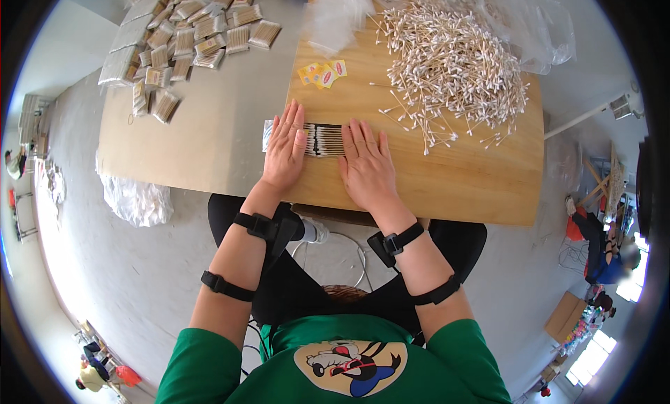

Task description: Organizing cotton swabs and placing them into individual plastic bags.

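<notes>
A flat row of cotton swabs (326,140) lies side by side on the wooden board, between my two hands. My left hand (283,149) rests flat at the row's left end, its fingers stretched out and pointing away from me. Under and beside it a clear plastic bag (268,133) shows at the left edge. My right hand (368,163) lies palm down at the row's right end, fingers extended, its fingertips touching or covering the swab ends. Both palms hide part of what is beneath them.
A large heap of loose cotton swabs (453,72) covers the far right of the board. Yellow and white cards (322,74) lie beyond my hands, with empty clear bags (338,20) behind them. Packed swab bundles (185,41) pile up at the far left. A white plastic bag (136,200) hangs below the table's left edge.
</notes>
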Available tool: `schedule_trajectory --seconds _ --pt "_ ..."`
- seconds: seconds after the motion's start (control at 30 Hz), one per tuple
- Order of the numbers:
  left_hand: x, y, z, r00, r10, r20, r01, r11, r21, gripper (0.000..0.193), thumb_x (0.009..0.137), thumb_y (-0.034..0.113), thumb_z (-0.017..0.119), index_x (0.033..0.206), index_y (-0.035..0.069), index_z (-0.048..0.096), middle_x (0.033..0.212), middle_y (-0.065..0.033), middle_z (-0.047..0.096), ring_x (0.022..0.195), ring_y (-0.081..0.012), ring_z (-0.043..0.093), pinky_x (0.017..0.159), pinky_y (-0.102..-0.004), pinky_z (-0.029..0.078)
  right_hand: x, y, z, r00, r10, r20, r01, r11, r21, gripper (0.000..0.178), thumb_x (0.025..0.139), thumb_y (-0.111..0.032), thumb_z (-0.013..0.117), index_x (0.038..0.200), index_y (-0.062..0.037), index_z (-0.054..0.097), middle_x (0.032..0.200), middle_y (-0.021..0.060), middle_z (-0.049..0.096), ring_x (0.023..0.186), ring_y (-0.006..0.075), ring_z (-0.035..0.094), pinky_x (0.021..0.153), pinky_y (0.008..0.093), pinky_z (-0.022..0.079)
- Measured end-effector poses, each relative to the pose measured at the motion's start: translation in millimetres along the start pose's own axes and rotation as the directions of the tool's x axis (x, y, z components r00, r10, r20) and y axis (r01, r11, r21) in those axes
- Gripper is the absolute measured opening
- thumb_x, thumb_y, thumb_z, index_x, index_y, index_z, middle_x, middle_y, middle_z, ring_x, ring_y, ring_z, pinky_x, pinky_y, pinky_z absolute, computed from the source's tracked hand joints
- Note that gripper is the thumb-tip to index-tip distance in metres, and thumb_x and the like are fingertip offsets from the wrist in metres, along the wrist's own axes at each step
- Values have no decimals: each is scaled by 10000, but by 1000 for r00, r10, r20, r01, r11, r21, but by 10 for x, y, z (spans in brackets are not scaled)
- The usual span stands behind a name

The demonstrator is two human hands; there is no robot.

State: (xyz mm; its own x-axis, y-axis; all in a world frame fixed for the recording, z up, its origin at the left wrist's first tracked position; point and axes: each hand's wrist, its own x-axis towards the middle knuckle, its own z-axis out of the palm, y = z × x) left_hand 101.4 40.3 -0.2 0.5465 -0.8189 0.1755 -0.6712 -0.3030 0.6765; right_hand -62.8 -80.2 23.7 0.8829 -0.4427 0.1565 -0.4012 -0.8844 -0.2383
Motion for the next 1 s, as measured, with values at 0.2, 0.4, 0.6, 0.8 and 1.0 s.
schedule_trajectory --seconds 0.2,0.4,0.6,0.8,1.0 --pt "29 0 -11 1000 13 -6 -13 1000 -22 540 1061 358 234 1512 70 307 1572 -127 287 1463 -284 245 1196 -433 144 46 24 -29 999 -43 20 44 999 -9 535 938 -271 528 1411 -29 465 1482 124 436 1402 275 355 1164 504 228" --pt "16 -46 17 999 46 4 -46 996 78 542 1056 348 257 1505 47 304 1570 -140 284 1462 -290 245 1198 -443 145 52 14 13 999 -48 1 48 999 -1 526 939 -269 523 1403 -27 472 1488 121 431 1408 272 347 1169 495 226" --pt "-1 72 96 998 66 -11 -60 955 289 560 1038 347 320 1488 15 313 1559 -178 287 1455 -316 248 1195 -463 167 -129 144 52 997 76 -10 -76 997 -30 551 951 -266 500 1442 -30 418 1517 125 391 1425 273 322 1182 488 195" --pt "15 72 -119 988 -24 -150 2 989 -149 566 1048 360 301 1492 9 302 1560 -171 289 1457 -300 250 1193 -430 177 -166 121 -81 985 171 -2 -170 980 -99 562 956 -238 497 1454 -5 377 1524 184 353 1433 337 293 1177 497 206" --pt "44 31 -294 930 -358 -83 116 499 -859 644 1058 476 179 1511 26 267 1569 -99 288 1465 -225 228 1206 -359 143 145 -541 99 979 89 -181 31 820 572 511 1003 -172 443 1440 62 318 1493 276 328 1421 417 270 1155 487 262"
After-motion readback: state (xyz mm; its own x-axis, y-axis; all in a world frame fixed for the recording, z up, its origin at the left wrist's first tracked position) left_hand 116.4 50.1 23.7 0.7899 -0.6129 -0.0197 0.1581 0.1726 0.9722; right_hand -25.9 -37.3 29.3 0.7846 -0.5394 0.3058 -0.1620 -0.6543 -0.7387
